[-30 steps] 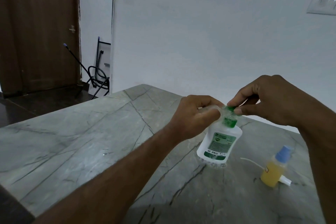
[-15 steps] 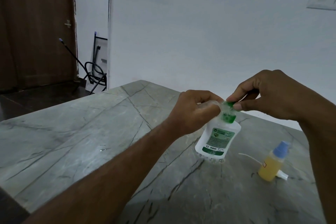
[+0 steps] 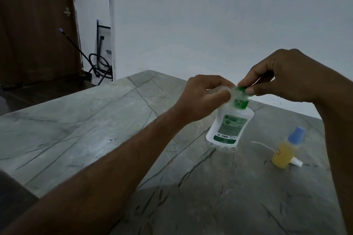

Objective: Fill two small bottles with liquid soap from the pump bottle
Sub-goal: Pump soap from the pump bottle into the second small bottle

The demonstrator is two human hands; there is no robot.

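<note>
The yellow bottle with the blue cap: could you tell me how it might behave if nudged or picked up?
The yellow bottle is narrow and tall, so a sideways push would probably tip it. It looks nearly full of liquid, so likely weighty for its size. The body looks round, so once down on the smooth stone table it might roll.

Grey marble table (image 3: 80, 126) with dark veins, small wet spot (image 3: 111, 140) on left part. Plain white wall (image 3: 210, 25) behind. Brown wooden door (image 3: 34, 25) at far left, small metal latch (image 3: 67, 12) on it. Black metal stand (image 3: 103, 59) with coiled cable on floor in gap between door and wall. Thin black rod (image 3: 76, 47) with purple tip leans beside it. Dark floor (image 3: 38, 91) below door.
</note>
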